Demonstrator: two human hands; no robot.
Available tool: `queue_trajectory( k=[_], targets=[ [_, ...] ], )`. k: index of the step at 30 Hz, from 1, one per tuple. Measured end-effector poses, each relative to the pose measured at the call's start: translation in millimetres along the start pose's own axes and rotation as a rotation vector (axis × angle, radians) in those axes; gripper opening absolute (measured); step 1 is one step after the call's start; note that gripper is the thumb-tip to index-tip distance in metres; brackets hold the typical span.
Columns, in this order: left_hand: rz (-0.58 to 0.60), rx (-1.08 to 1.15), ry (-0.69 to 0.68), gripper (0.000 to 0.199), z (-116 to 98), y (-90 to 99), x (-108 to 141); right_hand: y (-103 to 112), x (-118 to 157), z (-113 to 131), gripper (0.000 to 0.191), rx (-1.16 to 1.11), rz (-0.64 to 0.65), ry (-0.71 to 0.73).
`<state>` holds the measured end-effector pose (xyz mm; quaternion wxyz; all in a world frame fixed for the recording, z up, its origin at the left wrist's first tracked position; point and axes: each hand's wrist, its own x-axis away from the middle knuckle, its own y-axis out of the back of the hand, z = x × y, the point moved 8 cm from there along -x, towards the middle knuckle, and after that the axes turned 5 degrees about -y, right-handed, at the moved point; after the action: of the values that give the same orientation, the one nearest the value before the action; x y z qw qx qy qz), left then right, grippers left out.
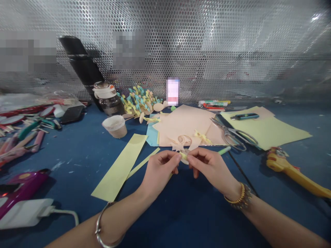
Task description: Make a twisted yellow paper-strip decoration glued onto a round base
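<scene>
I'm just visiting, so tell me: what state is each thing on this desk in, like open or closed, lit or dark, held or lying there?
Left hand, right hand: fingertips pinching yellow paper piece
Bottle: white lid on
Cup: upright, uncovered
Black cylinder: tilted
Screen: lit, contents blurred
Left phone: dark
Scissors: lying, handles apart
Purple device: red light on

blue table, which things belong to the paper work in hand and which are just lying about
Likely the job:
- yellow paper piece in left hand and right hand
- wide yellow strip
- pink sheet
- scissors

Probably just lying about:
- black phone
- white-lidded bottle
- white adapter
</scene>
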<state>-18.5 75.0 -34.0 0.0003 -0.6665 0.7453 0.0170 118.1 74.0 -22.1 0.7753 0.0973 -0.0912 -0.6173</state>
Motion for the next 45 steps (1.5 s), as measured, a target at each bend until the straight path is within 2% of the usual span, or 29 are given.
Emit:
queue_trajectory(
  k=[6,10,16,25,29,45],
  targets=[
    [-0.013,-0.01,-0.017,0.021,-3.7,0.4,0.1,-2.3,0.2,0.4,0.02,-0.01,0.024,-0.001],
    [0.025,0.032,-0.023,0.018,-3.7,-2.9,0.5,-2.1,-0.5,-0.6,0.02,0.005,0.027,-0.001],
    [0.067,0.181,0.062,0.029,4.2,-7.1,1.7,-0.4,-1.9,-3.2,0.017,-0.015,0.023,-0.014],
    [0.058,0.023,-0.014,0.019,0.2,-4.7,0.1,-0.9,-0.6,-0.2,0.019,0.025,0.012,-0.015],
    [0.028,0.042,0.018,0.02,0.6,-2.8,-0.2,-0.3,-1.1,-1.8,0.022,-0.01,0.014,-0.023],
    [0.069,0.084,0.014,0.02,0.7,-6.1,0.5,-2.1,-0.6,-1.9,0.015,-0.022,0.024,-0.033]
  ],
)
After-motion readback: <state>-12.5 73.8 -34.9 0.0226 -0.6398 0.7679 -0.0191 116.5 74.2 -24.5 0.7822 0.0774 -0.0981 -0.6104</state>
